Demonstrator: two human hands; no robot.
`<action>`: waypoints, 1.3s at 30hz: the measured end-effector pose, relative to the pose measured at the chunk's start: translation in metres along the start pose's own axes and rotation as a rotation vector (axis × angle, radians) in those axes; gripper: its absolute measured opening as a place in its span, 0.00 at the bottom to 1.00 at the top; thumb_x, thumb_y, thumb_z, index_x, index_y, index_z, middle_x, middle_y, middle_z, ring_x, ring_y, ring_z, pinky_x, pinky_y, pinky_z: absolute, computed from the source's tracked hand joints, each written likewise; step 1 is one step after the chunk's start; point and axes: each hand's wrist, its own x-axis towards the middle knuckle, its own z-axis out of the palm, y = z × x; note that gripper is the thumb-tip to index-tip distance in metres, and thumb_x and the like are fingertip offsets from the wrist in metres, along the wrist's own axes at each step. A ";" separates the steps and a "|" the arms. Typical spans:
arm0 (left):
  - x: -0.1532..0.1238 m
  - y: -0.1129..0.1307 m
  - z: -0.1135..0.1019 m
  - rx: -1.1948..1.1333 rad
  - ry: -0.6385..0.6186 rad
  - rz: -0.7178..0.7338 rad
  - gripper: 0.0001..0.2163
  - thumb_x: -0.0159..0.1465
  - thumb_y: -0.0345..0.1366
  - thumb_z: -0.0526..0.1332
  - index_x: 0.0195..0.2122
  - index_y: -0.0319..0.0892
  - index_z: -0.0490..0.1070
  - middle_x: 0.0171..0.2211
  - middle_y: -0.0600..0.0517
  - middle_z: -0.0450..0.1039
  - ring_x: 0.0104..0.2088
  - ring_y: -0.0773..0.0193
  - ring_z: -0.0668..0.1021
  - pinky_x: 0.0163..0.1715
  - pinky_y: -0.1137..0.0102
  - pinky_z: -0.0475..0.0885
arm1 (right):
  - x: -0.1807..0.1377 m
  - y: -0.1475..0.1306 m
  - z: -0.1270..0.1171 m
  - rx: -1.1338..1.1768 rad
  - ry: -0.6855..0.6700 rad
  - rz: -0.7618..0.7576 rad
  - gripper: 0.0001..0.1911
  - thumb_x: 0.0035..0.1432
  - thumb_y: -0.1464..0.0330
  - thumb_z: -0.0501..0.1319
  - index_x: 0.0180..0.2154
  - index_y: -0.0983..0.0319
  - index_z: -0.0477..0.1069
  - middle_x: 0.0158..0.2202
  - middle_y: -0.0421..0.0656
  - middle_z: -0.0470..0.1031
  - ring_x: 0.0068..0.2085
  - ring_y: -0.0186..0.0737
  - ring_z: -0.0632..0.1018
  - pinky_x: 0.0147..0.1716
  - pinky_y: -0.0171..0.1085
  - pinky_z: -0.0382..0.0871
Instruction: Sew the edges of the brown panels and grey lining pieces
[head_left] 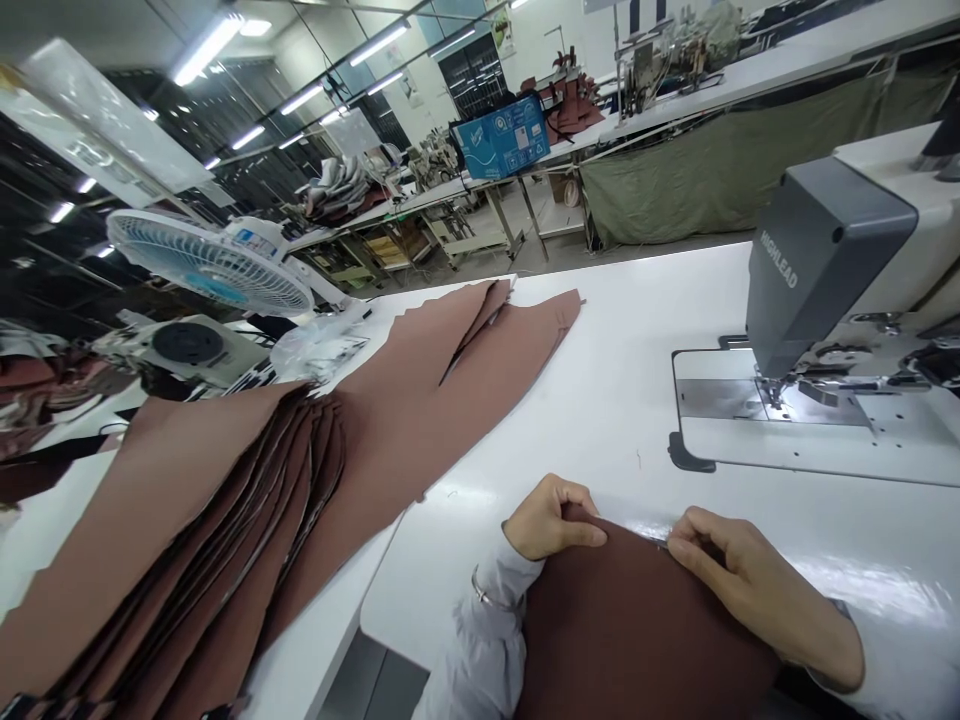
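Note:
A dark brown fabric piece (pixel 637 620) hangs over the near edge of the white table, its upper edge between my two hands. My left hand (pixel 551 520) pinches the piece's upper left corner between thumb and fingers. At the right end of that edge, my right hand (pixel 739 565) has thumb and forefinger closed on the border, where a thin dark strip shows. Beyond my right hand stands the sewing machine (pixel 832 260), its needle and presser foot over a metal plate. The lower part of the fabric runs out of view.
Left of me lies a fanned stack of brown cut pieces (pixel 217 540), with a larger brown piece (pixel 450 380) spread beside it. A white fan (pixel 210 265) and a clear plastic bag (pixel 319 345) are behind. A blue box (pixel 504 140) sits on a far table.

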 end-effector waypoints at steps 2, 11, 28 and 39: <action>0.000 -0.001 0.001 -0.003 0.000 0.000 0.11 0.42 0.38 0.70 0.21 0.35 0.73 0.17 0.55 0.68 0.20 0.71 0.67 0.21 0.76 0.61 | 0.001 0.000 0.001 -0.001 0.000 -0.004 0.16 0.61 0.57 0.48 0.29 0.60 0.63 0.25 0.36 0.66 0.28 0.34 0.66 0.27 0.32 0.59; -0.001 -0.003 0.000 0.006 0.018 0.005 0.12 0.42 0.38 0.70 0.21 0.35 0.72 0.17 0.55 0.67 0.19 0.73 0.65 0.20 0.76 0.59 | 0.003 0.001 0.003 0.052 -0.023 0.005 0.15 0.61 0.57 0.49 0.29 0.60 0.64 0.25 0.37 0.65 0.27 0.33 0.66 0.26 0.32 0.58; -0.002 0.000 0.001 -0.020 0.012 0.019 0.12 0.41 0.39 0.71 0.20 0.36 0.73 0.17 0.55 0.68 0.20 0.71 0.67 0.21 0.75 0.62 | -0.001 0.006 0.001 0.056 0.006 0.012 0.18 0.61 0.55 0.48 0.27 0.60 0.62 0.24 0.37 0.64 0.26 0.33 0.64 0.25 0.32 0.57; -0.002 0.001 0.001 0.001 0.018 0.037 0.11 0.42 0.37 0.70 0.20 0.35 0.73 0.18 0.55 0.68 0.20 0.72 0.67 0.21 0.76 0.61 | 0.003 -0.004 0.001 0.022 -0.007 -0.023 0.15 0.61 0.58 0.49 0.28 0.60 0.63 0.25 0.37 0.65 0.28 0.33 0.66 0.27 0.32 0.59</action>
